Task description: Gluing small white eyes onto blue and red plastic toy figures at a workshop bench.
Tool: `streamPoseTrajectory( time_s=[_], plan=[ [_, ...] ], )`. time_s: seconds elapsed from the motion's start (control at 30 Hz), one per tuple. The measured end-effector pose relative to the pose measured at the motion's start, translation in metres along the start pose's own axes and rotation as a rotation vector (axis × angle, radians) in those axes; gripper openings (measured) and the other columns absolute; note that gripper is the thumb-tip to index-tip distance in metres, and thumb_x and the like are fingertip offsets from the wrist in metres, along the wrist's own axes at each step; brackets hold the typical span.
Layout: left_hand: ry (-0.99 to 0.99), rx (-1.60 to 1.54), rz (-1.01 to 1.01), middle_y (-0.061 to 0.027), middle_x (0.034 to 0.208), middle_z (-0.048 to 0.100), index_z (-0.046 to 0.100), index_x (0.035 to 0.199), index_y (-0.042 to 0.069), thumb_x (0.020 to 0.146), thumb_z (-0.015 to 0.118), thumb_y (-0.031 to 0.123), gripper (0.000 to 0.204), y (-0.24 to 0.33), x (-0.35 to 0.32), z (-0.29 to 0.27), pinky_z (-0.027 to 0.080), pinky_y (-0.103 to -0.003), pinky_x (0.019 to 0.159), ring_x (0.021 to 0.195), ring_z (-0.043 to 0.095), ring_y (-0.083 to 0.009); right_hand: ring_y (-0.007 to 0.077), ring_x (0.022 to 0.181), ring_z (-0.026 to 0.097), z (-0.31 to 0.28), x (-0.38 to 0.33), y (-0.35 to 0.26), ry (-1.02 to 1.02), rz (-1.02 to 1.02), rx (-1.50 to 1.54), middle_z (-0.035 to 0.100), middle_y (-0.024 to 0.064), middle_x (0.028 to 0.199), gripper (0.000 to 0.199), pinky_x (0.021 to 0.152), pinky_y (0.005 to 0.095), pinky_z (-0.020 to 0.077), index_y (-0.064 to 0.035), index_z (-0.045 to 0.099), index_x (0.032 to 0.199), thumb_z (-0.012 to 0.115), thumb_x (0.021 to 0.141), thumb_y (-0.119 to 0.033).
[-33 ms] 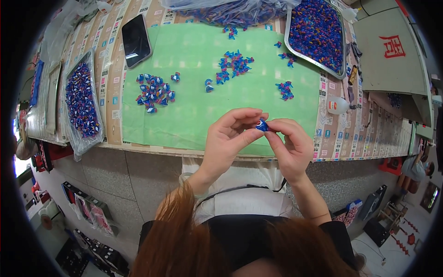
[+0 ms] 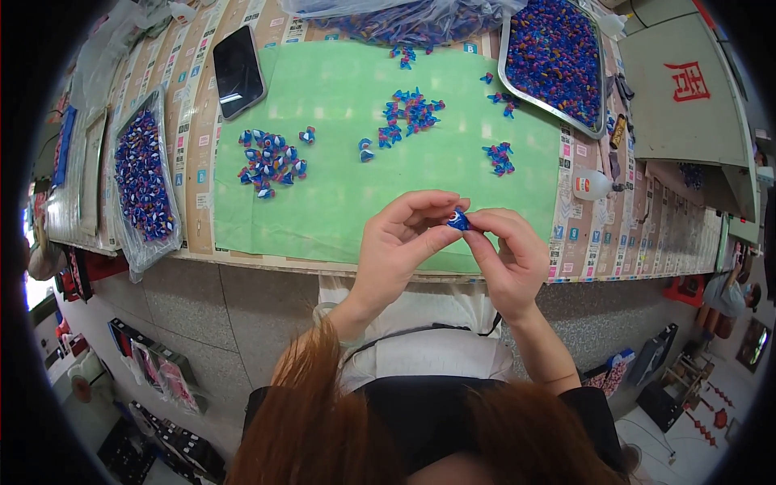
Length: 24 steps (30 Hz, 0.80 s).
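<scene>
A small blue plastic piece with white and red marks (image 2: 458,219) is pinched between my two hands, above the front of a green sheet (image 2: 323,214). My left hand (image 2: 404,238) grips it from the left with thumb and fingers closed. From the right, the thumb and fingertips of my right hand (image 2: 511,250) close on the same piece. Beyond my hands lie a loose pile of blue and red pieces (image 2: 412,111) and a pair of blue-and-white pieces (image 2: 366,150). Farther left sits a cluster of blue-and-white pieces (image 2: 273,162).
A metal tray of small coloured pieces (image 2: 556,65) stands at the back right, and a plastic-covered tray (image 2: 145,174) at the left. A phone (image 2: 239,73) lies at the back left. A white bottle (image 2: 592,184) is right of the sheet. A plastic bag (image 2: 412,20) spans the back.
</scene>
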<state>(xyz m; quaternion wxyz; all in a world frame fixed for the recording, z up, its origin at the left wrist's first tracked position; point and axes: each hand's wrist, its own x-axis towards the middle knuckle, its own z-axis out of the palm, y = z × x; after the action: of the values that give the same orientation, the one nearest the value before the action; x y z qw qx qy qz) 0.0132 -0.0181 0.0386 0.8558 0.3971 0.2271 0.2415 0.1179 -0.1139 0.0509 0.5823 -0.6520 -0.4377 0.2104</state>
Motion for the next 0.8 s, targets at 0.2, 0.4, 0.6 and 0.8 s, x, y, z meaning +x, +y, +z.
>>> streamPoseTrajectory(
  time_s=[0.2,0.4,0.6,0.8],
  plan=[
    [-0.029,0.054,-0.039,-0.0139,0.099,0.056,0.049,0.101,-0.003,0.076,0.052,-0.006,0.026,0.000,0.002,-0.005,0.044,-0.025,0.077,0.089,0.054,-0.0149,0.0155,0.076,0.054,-0.002,0.002,0.005,-0.026,-0.020,-0.056,0.058,0.0101,0.083,0.017,0.066,0.0237,0.0423,0.0049,0.056,0.088,0.056,0.071,0.009],
    [-0.018,-0.364,-0.251,-0.0079,0.086,0.056,0.051,0.096,0.000,0.082,0.051,0.008,0.016,-0.010,0.006,-0.018,0.043,-0.024,0.068,0.075,0.052,-0.0129,0.0129,0.080,0.049,-0.014,-0.008,0.018,0.267,0.072,-0.049,0.051,0.0070,0.089,0.032,0.070,0.0224,0.0399,0.0030,0.048,0.104,0.056,0.073,0.002],
    [-0.017,-0.591,-0.341,-0.0050,0.083,0.054,0.051,0.094,0.001,0.084,0.049,0.011,0.015,-0.008,0.007,-0.023,0.043,-0.022,0.065,0.070,0.051,-0.0102,0.0151,0.101,0.040,-0.087,0.000,0.062,0.881,-0.018,-0.407,0.039,0.0103,0.112,0.044,0.084,0.0252,0.0340,0.0026,0.032,0.117,0.053,0.079,-0.005],
    [-0.070,-0.663,-0.365,-0.0055,0.083,0.054,0.051,0.094,0.001,0.083,0.050,0.010,0.014,-0.013,0.008,-0.027,0.042,-0.021,0.062,0.067,0.050,-0.0093,0.0121,0.093,0.046,-0.119,-0.001,0.101,0.699,0.321,-0.148,0.046,0.0086,0.105,0.035,0.078,0.0229,0.0374,0.0009,0.042,0.106,0.059,0.076,-0.008]
  ],
)
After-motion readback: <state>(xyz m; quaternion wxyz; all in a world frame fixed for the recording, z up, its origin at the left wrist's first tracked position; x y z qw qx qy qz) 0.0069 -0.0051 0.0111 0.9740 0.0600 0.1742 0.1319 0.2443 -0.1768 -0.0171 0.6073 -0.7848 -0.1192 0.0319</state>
